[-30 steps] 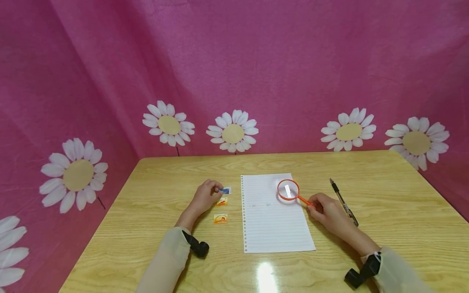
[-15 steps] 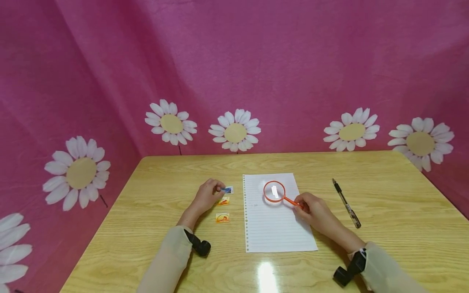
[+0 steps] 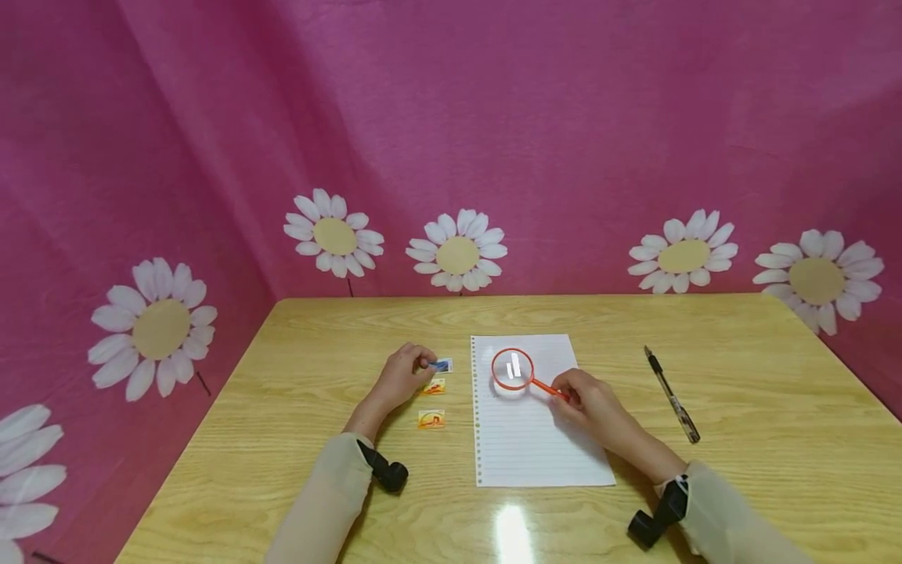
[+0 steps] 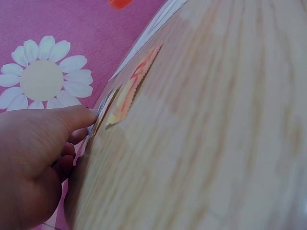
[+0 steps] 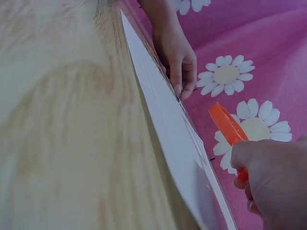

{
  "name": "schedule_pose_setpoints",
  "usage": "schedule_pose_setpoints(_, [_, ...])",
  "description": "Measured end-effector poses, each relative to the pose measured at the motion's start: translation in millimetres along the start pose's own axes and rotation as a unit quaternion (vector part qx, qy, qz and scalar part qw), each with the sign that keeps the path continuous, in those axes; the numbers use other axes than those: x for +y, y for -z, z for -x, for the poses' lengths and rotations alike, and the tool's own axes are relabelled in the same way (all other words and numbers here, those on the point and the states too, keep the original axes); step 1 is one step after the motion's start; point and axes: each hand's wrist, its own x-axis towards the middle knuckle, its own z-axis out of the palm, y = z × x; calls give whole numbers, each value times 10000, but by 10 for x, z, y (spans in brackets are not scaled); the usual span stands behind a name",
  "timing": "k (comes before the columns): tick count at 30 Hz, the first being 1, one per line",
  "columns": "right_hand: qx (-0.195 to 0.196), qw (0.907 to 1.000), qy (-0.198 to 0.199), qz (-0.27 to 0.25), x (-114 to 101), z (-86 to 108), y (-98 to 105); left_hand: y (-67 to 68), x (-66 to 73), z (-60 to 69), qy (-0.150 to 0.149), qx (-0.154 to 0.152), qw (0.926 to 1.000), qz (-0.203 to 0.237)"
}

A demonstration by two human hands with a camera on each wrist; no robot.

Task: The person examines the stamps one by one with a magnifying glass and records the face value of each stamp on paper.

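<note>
My right hand (image 3: 592,403) grips the handle of an orange magnifying glass (image 3: 550,388), whose round lens is held above the upper left part of a lined sheet of paper (image 3: 543,454). In the right wrist view the orange frame (image 5: 225,123) appears edge-on, raised off the sheet. Left of the paper, my left hand (image 3: 400,377) pinches the left edge of a blue postage stamp (image 3: 443,366) between thumb and fingers. Below it are two yellow-orange stamps, the upper one (image 3: 434,387) close to the hand and the lower one (image 3: 431,419) apart. A zigzag-edged stamp (image 4: 134,86) shows in the left wrist view.
A black pen (image 3: 672,395) lies right of the paper on the wooden table (image 3: 740,486). A pink curtain (image 3: 564,141) with white flowers hangs behind the table's far edge. Light reflects off the tabletop near the front.
My right hand has moved the magnifying glass leftward across the paper, from its upper right part to its upper left. The left hand has stayed at the blue stamp.
</note>
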Motion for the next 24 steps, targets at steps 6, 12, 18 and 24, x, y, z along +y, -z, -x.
schedule_pose_setpoints(6, [55,9995,303,-93,-19,-59,-71,-4,-17,-14,-12,-18,10000,-20])
schedule_pose_setpoints(12, [115,9983,566,-103,-27,-116,-140,-4,-17,-9,-2,-21,10000,10])
schedule_pose_setpoints(18, [22,9983,549,-215,-61,-170,-184,-7,-13,-13,-13,28,10000,-7])
schedule_pose_setpoints(24, [-70,9979,565,-323,-98,-241,-258,-6,-20,-7,-30,32,10000,-38])
